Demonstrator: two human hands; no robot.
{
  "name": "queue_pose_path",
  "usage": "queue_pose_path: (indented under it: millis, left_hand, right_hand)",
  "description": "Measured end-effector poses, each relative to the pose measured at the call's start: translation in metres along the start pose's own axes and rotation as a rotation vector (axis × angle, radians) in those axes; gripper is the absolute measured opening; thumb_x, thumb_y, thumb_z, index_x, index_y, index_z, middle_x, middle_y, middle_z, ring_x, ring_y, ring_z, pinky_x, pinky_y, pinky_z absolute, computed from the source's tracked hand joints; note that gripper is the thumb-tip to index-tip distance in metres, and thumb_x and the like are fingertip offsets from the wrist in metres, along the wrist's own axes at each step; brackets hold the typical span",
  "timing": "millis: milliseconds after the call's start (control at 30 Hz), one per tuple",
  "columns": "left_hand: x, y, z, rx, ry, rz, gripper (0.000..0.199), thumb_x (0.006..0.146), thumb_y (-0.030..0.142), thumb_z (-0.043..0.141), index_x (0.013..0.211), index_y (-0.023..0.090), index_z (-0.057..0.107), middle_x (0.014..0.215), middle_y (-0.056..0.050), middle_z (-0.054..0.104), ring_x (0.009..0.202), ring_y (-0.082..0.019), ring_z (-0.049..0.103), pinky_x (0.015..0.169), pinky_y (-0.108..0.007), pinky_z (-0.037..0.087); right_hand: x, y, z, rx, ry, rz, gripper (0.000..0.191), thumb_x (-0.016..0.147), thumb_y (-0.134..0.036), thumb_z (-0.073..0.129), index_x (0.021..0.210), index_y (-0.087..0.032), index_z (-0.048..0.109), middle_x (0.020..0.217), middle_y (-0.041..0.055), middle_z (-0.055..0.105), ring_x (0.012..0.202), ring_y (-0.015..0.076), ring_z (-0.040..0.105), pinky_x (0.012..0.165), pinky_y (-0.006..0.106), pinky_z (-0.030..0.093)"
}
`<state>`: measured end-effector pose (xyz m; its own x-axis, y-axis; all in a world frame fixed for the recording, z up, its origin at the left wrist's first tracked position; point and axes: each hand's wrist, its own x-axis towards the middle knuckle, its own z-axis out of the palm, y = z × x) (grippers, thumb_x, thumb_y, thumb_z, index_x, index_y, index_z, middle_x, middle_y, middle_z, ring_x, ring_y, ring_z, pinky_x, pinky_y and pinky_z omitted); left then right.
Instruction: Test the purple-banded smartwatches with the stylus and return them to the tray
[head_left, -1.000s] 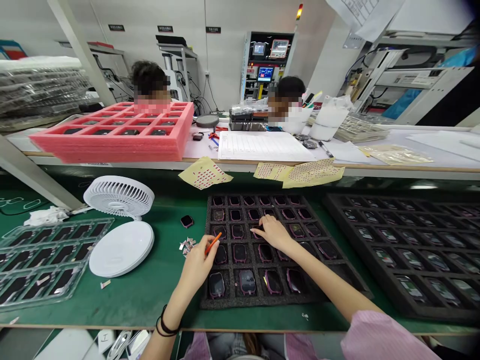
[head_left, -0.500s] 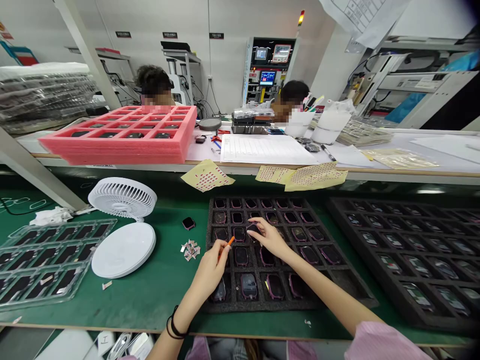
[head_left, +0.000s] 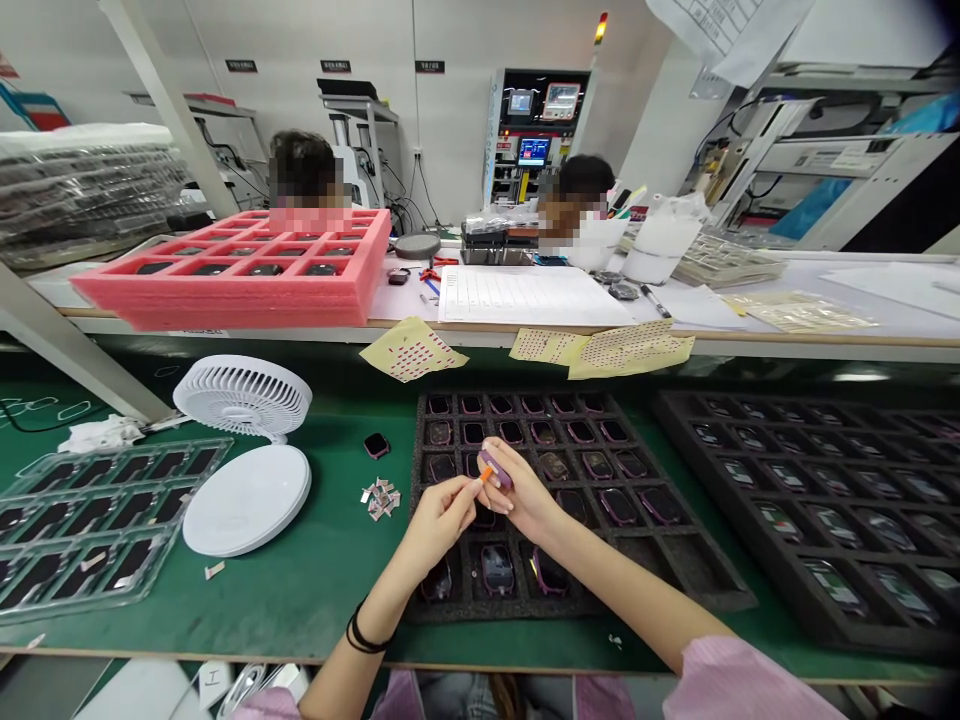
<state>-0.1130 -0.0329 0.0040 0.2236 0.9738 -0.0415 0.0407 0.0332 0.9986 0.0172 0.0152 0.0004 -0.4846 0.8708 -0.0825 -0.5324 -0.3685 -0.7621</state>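
Observation:
My right hand (head_left: 525,495) is closed around a small purple watch case (head_left: 501,476), held above the black foam tray (head_left: 517,607). My left hand (head_left: 441,515) pinches a thin orange tool (head_left: 487,471). The tool's visible end meets the edge of the watch case; exact contact is hidden by fingers. Beneath both hands, purple-rimmed watch cases, such as this one (head_left: 497,568), lie in the tray's compartments. One dark watch piece (head_left: 376,445) lies left of the tray, behind a small pile of pale tabs (head_left: 381,498).
On the left stand a white fan (head_left: 247,500) and clear trays (head_left: 82,590) of dark parts. A second black foam tray (head_left: 817,640) lies on the right. The raised shelf ahead carries a pink foam tray (head_left: 225,305) and paper sheets (head_left: 525,297). Two people sit beyond.
My right hand has lifted the watch case from the tray and turned it toward me. My left hand has brought the orange tool rightward to its edge.

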Motion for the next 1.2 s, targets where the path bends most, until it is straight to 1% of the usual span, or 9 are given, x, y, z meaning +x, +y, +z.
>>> queue_pose_path:
  millis: [233,367,500,567,667,800,900,1067,1200]
  left_hand:
    - [-0.002,-0.003,0.005,-0.078,0.005,0.01,0.046,0.084,0.059,0.048,0.074,0.015,0.057,0.042,0.01,0.033,0.034,-0.004,0.02,0.035,-0.02,0.016]
    - [-0.001,-0.004,0.003,-0.086,0.04,-0.005,0.048,0.082,0.062,0.049,0.069,0.016,0.055,0.04,0.01,0.033,0.034,-0.004,0.021,0.035,-0.019,0.016]
    - [0.003,-0.003,0.006,-0.131,0.099,0.0,0.046,0.077,0.062,0.055,0.066,0.018,0.05,0.046,0.008,0.04,0.039,-0.005,0.029,0.039,-0.019,0.024]
    - [0.004,-0.005,0.007,-0.116,0.12,0.022,0.044,0.077,0.06,0.057,0.068,0.018,0.05,0.055,0.005,0.047,0.046,-0.007,0.038,0.044,-0.02,0.031]
    - [0.001,-0.013,-0.003,0.023,0.157,0.024,0.042,0.081,0.058,0.052,0.066,0.019,0.046,0.057,0.005,0.041,0.05,-0.008,0.038,0.047,-0.02,0.031]
    - [-0.011,-0.024,-0.042,0.424,0.309,0.041,0.04,0.083,0.053,0.045,0.06,0.02,0.038,0.056,0.005,0.036,0.052,-0.01,0.038,0.051,-0.022,0.029]
    - [-0.02,-0.03,-0.072,0.718,0.425,-0.066,0.036,0.086,0.046,0.041,0.06,0.022,0.039,0.056,0.002,0.046,0.05,-0.013,0.044,0.053,-0.023,0.031]
    - [-0.026,-0.036,-0.088,0.89,0.41,-0.227,0.031,0.089,0.039,0.038,0.062,0.023,0.043,0.059,-0.003,0.06,0.052,-0.02,0.057,0.052,-0.025,0.033]
    - [-0.027,-0.034,-0.089,0.908,0.484,-0.255,0.026,0.088,0.044,0.04,0.078,0.023,0.051,0.06,-0.005,0.065,0.058,-0.025,0.063,0.052,-0.026,0.037]
  right_hand:
    - [-0.001,0.002,-0.001,0.16,-0.02,0.095,0.033,0.075,-0.035,0.073,0.07,-0.019,0.044,0.046,-0.0119,0.042,0.032,-0.0003,0.012,0.031,0.013,0.013]
    - [-0.001,0.003,-0.002,0.14,0.003,0.074,0.029,0.078,-0.036,0.068,0.071,-0.02,0.045,0.046,-0.0108,0.043,0.031,0.001,0.015,0.03,0.015,0.013]
    - [-0.005,0.011,0.001,0.014,0.044,0.005,0.023,0.077,-0.035,0.067,0.086,-0.022,0.05,0.053,-0.0094,0.048,0.034,0.0038,0.028,0.034,0.016,0.024]
    - [-0.008,0.015,-0.001,-0.113,0.057,-0.009,0.025,0.077,-0.038,0.066,0.091,-0.023,0.051,0.058,-0.0078,0.05,0.04,0.0062,0.037,0.038,0.018,0.029]
    - [-0.008,0.011,-0.015,-0.369,0.085,-0.078,0.025,0.081,-0.044,0.059,0.094,-0.025,0.049,0.064,-0.0066,0.049,0.047,0.0089,0.041,0.041,0.019,0.032]
    - [0.001,-0.012,-0.056,-0.929,0.208,-0.263,0.018,0.086,-0.04,0.049,0.094,-0.024,0.049,0.079,-0.0015,0.055,0.065,0.014,0.052,0.058,0.026,0.043]
    - [0.006,-0.021,-0.083,-1.336,0.217,-0.29,0.015,0.089,-0.036,0.042,0.095,-0.023,0.049,0.082,0.0004,0.058,0.072,0.017,0.056,0.071,0.031,0.045]
    - [0.005,-0.015,-0.093,-1.507,0.141,-0.28,0.012,0.09,-0.029,0.043,0.092,-0.023,0.054,0.087,0.0027,0.062,0.083,0.02,0.059,0.08,0.034,0.045]
    - [-0.002,-0.024,-0.1,-1.771,0.266,-0.383,0.017,0.091,-0.031,0.046,0.097,-0.02,0.058,0.099,0.0098,0.061,0.098,0.026,0.055,0.089,0.04,0.042]
